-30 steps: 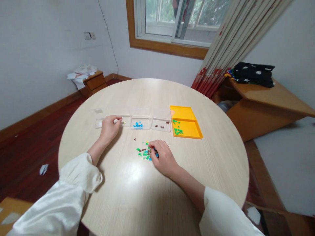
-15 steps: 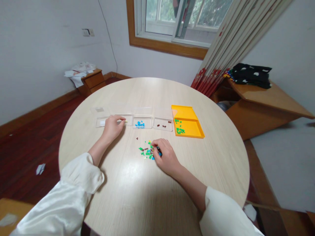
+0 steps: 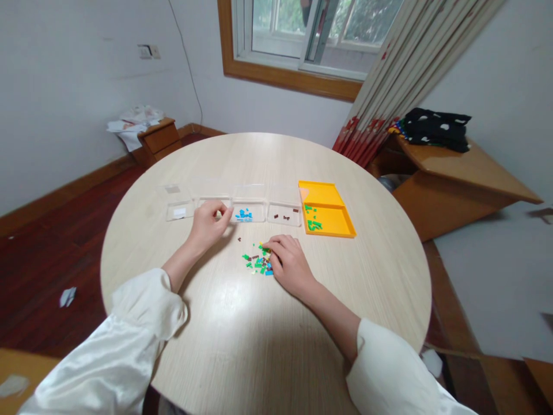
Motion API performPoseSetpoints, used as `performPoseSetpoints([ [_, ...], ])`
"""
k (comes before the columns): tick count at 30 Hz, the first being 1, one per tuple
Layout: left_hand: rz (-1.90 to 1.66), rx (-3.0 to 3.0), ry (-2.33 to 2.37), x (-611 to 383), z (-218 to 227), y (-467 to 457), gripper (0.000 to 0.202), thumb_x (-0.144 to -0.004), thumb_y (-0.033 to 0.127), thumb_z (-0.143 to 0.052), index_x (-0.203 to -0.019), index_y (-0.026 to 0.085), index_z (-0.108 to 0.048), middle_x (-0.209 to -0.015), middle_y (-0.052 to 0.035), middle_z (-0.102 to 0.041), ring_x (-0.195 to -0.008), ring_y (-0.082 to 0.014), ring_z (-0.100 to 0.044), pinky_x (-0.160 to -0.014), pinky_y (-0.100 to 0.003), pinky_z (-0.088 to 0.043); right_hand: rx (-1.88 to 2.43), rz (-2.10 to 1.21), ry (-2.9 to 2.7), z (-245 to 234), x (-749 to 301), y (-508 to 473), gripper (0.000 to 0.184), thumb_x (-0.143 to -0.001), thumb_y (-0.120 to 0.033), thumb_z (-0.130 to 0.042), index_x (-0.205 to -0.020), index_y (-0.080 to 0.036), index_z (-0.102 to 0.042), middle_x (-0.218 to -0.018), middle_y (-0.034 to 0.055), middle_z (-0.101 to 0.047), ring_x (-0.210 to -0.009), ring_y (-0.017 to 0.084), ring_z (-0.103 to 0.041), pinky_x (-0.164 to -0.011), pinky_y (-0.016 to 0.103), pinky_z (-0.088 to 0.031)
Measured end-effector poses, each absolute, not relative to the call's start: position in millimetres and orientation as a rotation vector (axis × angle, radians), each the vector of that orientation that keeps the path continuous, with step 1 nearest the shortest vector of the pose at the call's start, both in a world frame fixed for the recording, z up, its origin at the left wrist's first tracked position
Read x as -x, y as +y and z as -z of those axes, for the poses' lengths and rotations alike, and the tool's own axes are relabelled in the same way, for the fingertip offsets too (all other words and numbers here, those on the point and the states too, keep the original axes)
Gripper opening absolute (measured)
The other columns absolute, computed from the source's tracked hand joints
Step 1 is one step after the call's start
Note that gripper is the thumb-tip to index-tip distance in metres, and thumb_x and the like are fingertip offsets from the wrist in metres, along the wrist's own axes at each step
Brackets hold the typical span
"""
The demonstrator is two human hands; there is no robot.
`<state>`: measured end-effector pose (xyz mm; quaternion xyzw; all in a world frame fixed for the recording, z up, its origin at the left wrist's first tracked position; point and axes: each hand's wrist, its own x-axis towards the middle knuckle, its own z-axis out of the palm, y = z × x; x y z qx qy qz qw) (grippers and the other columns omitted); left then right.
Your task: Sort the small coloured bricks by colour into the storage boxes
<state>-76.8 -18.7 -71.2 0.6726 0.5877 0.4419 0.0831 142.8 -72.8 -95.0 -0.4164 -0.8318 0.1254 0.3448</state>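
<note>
A heap of tiny loose bricks (image 3: pixel 258 263), green, blue, brown and yellow, lies on the round wooden table (image 3: pixel 242 340). My right hand (image 3: pixel 288 263) rests on the heap's right side, fingers curled and pinched on a small piece I cannot make out. My left hand (image 3: pixel 209 223) is loosely closed at the front of a row of clear plastic boxes (image 3: pixel 246 211), near a small yellow piece. One clear box holds blue bricks (image 3: pixel 244 215), another holds brown bricks (image 3: pixel 283 217). An orange tray (image 3: pixel 332 222) holds green bricks (image 3: pixel 313 223).
A lone brown brick (image 3: pixel 239 238) lies apart from the heap. A wooden desk (image 3: pixel 458 173) with dark clothes (image 3: pixel 436 128) stands at the right by a curtain (image 3: pixel 389 98). A small wooden cabinet (image 3: pixel 158 138) stands at the left wall.
My left hand has slid to the right along the clear boxes, toward the one with blue bricks. My right hand has stayed on the heap, its fingers shifting slightly.
</note>
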Motion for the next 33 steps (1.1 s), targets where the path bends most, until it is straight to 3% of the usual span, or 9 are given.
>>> performPoseSetpoints([
  [3,-1.171,-2.115,1.552,67,70,-26,0.024,-0.078,0.028,-0.054,-0.055,0.020,-0.052,-0.055,0.0000,-0.053,-0.059,-0.0146,-0.047,-0.062,-0.028,-0.038,1.106,-0.298,-2.232,95,-143,-72,0.031,-0.081,-0.006,-0.046,-0.097,-0.020,-0.068,-0.096,0.0099,-0.062,-0.091,0.023,-0.054,-0.079,0.041,-0.042],
  [8,-0.949,-2.272,1.214,56,71,-35,0.014,-0.078,0.025,-0.057,-0.068,0.019,-0.064,-0.067,-0.0028,-0.062,-0.069,-0.0163,-0.054,-0.071,-0.030,-0.042,1.128,-0.286,-2.274,96,-143,-72,0.028,-0.083,-0.008,-0.047,-0.098,-0.018,-0.068,-0.096,0.0105,-0.063,-0.091,0.024,-0.053,-0.080,0.041,-0.042],
  [14,-0.701,-2.350,1.092,41,74,-42,0.006,-0.077,0.023,-0.063,-0.078,0.020,-0.068,-0.077,-0.0049,-0.067,-0.080,-0.0197,-0.059,-0.080,-0.034,-0.042,1.157,-0.294,-2.235,94,-146,-70,0.028,-0.082,-0.006,-0.047,-0.096,-0.019,-0.067,-0.095,0.0093,-0.063,-0.091,0.023,-0.054,-0.080,0.039,-0.041],
  [24,-0.690,-2.353,1.099,40,81,-40,0.013,-0.074,0.011,-0.061,-0.074,0.021,-0.068,-0.075,-0.0037,-0.067,-0.079,-0.0193,-0.060,-0.078,-0.032,-0.043,1.201,-0.240,-2.257,93,-148,-69,0.022,-0.082,-0.008,-0.048,-0.089,-0.018,-0.066,-0.089,0.0080,-0.065,-0.086,0.022,-0.054,-0.077,0.037,-0.039],
  [33,-0.641,-2.410,1.086,40,81,-41,0.012,-0.078,0.011,-0.055,-0.077,0.018,-0.064,-0.077,-0.0050,-0.064,-0.080,-0.0192,-0.058,-0.078,-0.032,-0.043,1.214,-0.251,-2.260,91,-146,-71,0.013,-0.084,-0.016,-0.056,-0.091,-0.017,-0.066,-0.091,0.0083,-0.065,-0.088,0.022,-0.055,-0.076,0.036,-0.038],
])
